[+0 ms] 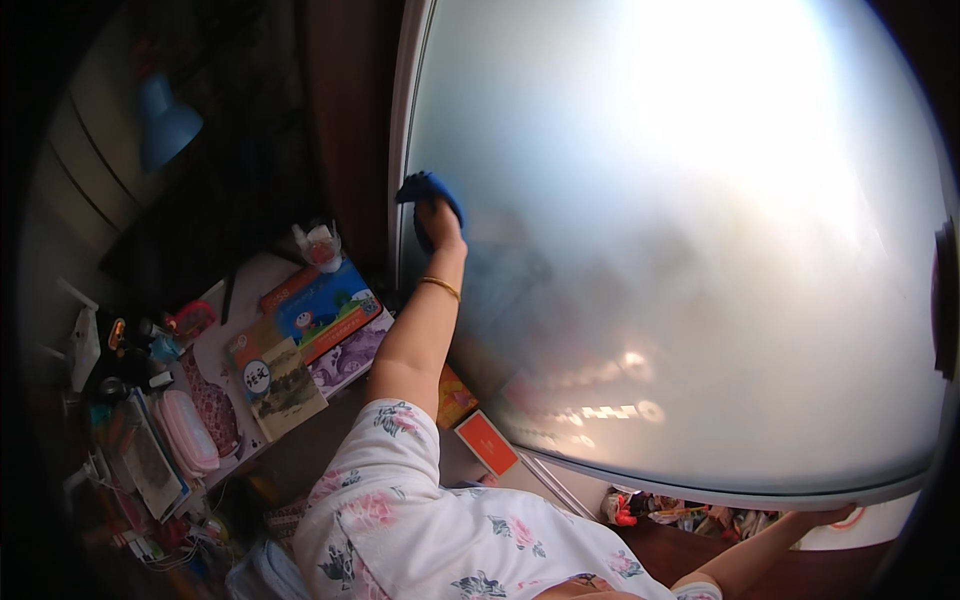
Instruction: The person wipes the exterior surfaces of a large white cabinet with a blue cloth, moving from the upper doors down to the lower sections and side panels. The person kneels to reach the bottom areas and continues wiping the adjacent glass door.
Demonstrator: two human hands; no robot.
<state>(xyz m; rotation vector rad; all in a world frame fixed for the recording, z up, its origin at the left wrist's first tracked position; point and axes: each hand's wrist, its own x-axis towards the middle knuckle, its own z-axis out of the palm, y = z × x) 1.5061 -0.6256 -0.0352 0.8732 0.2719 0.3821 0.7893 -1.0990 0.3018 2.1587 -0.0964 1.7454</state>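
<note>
A large frosted glass panel point(675, 315) in a white frame point(720, 496) fills most of the view in front of me. My left hand point(441, 223) reaches up to its left side and presses a dark blue cloth point(429, 181) against the glass, close to the upright frame edge. The cloth wraps over the fingers, so they are mostly hidden. At the lower right, my right hand point(823, 516) grips the bottom frame from beneath, its fingers partly out of sight. A gold-coloured bangle point(441, 283) circles my left wrist.
Left of me, a desk point(259, 281) carries books point(289, 386), a pink pencil case point(187, 435) and a small plastic-wrapped item point(321, 246). A blue lamp point(166, 124) hangs above. An orange-red box point(487, 442) lies below my left arm; assorted items point(690, 514) sit behind the bottom frame.
</note>
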